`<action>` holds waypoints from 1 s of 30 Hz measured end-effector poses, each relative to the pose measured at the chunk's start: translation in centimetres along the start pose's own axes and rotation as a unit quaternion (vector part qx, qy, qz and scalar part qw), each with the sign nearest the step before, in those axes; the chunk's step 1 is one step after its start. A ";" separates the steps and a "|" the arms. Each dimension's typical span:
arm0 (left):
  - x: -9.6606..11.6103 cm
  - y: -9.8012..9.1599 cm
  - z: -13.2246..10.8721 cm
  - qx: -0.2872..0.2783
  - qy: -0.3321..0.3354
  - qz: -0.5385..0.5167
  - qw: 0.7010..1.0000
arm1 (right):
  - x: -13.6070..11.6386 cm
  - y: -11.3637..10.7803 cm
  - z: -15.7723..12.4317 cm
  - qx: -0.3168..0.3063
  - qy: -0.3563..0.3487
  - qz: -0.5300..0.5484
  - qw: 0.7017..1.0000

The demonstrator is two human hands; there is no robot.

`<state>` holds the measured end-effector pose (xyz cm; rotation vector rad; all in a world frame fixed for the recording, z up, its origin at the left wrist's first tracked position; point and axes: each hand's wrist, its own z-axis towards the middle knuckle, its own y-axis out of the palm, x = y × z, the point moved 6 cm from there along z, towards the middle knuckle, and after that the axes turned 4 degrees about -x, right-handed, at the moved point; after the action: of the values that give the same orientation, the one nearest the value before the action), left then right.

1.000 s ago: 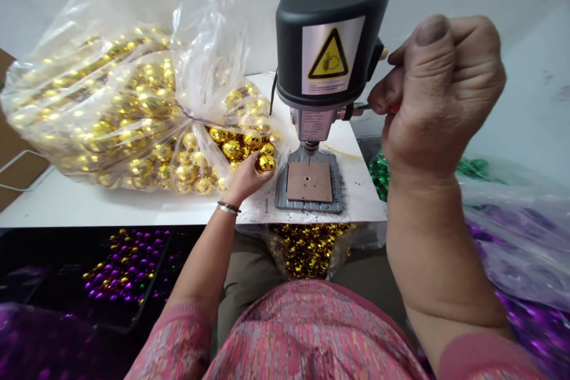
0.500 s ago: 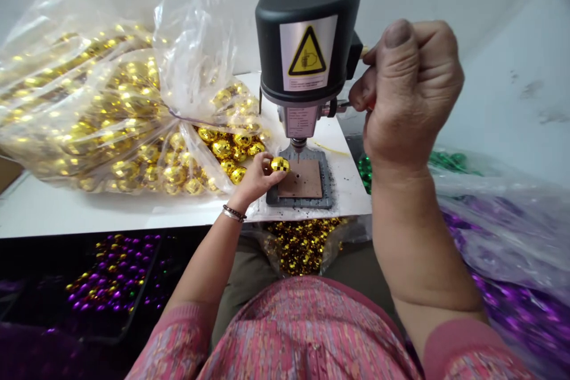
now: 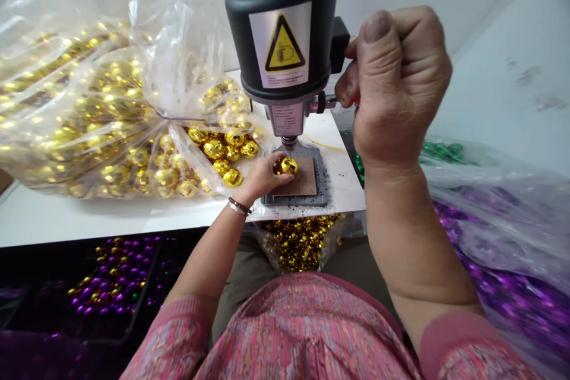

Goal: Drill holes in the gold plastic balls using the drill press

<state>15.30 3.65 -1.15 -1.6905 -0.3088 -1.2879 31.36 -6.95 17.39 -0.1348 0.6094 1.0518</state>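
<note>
1) My right hand [image 3: 398, 92] is a curled fist, closed on the metal handle [image 3: 330, 101] of the rounded black drill [image 3: 285, 29]
2) My left hand [image 3: 260, 179] pinches a round gold ball [image 3: 289, 167], its shiny skin faceted, over the flat brown board [image 3: 306, 181], below the thin bit [image 3: 291, 154]
3) Beside it, a crinkled clear plastic bag [image 3: 176, 41] bulges with more gold balls [image 3: 214, 149]
4) Behind stands a pale wall [image 3: 485, 24]

A white table [image 3: 89, 218] bears a clear bag [image 3: 171, 29] of gold balls [image 3: 214, 149]; a drill press [image 3: 282, 35]; dark crumbs [image 3: 328, 183].

Left hand [image 3: 263, 178] holds gold ball [image 3: 289, 166] under drill [image 3: 282, 29].
</note>
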 end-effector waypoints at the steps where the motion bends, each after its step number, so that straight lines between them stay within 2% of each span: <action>1: 0.3 0.2 0.2 -0.006 0.010 0.004 1.000 | 0.0 0.0 0.0 -0.002 0.003 -0.005 1.000; 5: 0.5 0.7 0.6 0.002 0.029 0.021 0.999 | -0.1 -0.1 -0.2 0.002 0.011 -0.019 1.000; 10: -0.4 1.6 0.5 -0.020 -0.022 -0.032 0.999 | -0.4 0.0 -0.2 -0.006 0.025 0.010 1.000; 14: -0.5 1.8 0.2 -0.020 -0.043 -0.012 0.999 | -0.4 0.0 -0.5 -0.004 0.076 0.034 0.997; 17: -0.6 1.9 0.1 -0.022 -0.048 0.001 0.999 | -0.5 -0.2 -1.6 0.009 0.093 0.009 0.996; 23: -0.9 2.0 0.2 -0.033 -0.041 -0.009 0.999 | -0.5 -0.5 -4.0 0.008 0.069 -0.049 0.996; 30: -0.4 2.0 -0.1 -0.037 -0.053 0.016 0.998 | 0.5 -1.2 -5.4 0.031 0.041 -0.024 0.998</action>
<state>16.42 2.66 -2.53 -1.8222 -0.2983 -1.2011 30.38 -9.28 12.46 -0.1379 0.7095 0.9839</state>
